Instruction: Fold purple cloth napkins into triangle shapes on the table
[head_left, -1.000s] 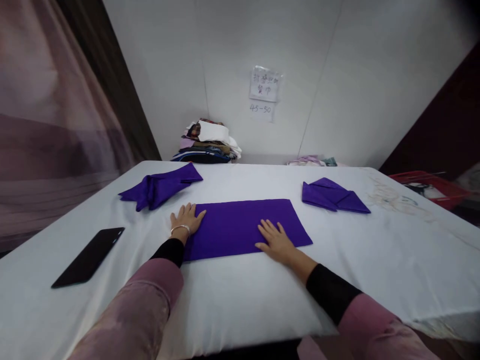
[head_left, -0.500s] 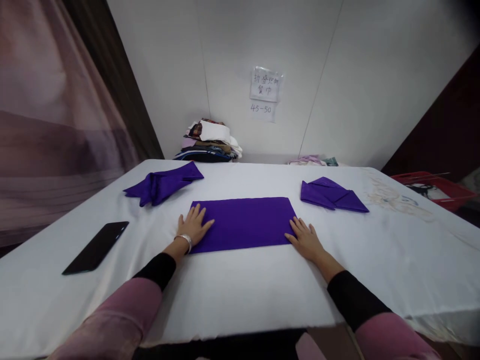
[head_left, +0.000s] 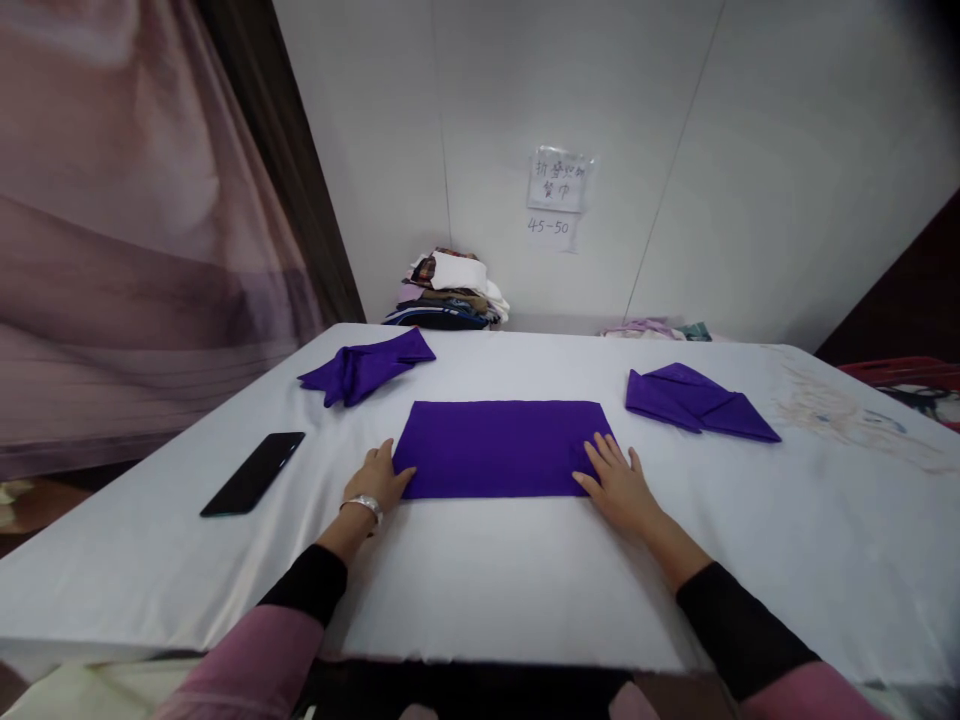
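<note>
A purple cloth napkin (head_left: 501, 450) lies flat on the white-covered table in front of me, folded into a wide rectangle. My left hand (head_left: 375, 476), with a silver bangle at the wrist, is at its left edge; the thumb rests on the cloth, apart from the other fingers. On the right end of the napkin, my right hand (head_left: 616, 482) lies palm down with its fingers spread. Farther back are two more purple cloths: a folded, twisted one (head_left: 367, 368) at the left and a flatter folded one (head_left: 697, 402) at the right.
A black phone-like slab (head_left: 253, 474) lies on the tablecloth (head_left: 510, 580) to the left. Stacked clothes (head_left: 450, 292) stand behind the table's far edge, near the wall with a paper sign (head_left: 556, 180). A red basket (head_left: 904, 372) is beyond the right edge.
My left hand has drawn back from the napkin's top to its left edge. The right hand lies slightly farther onto the cloth. The whole view has shifted, with things appearing farther right.
</note>
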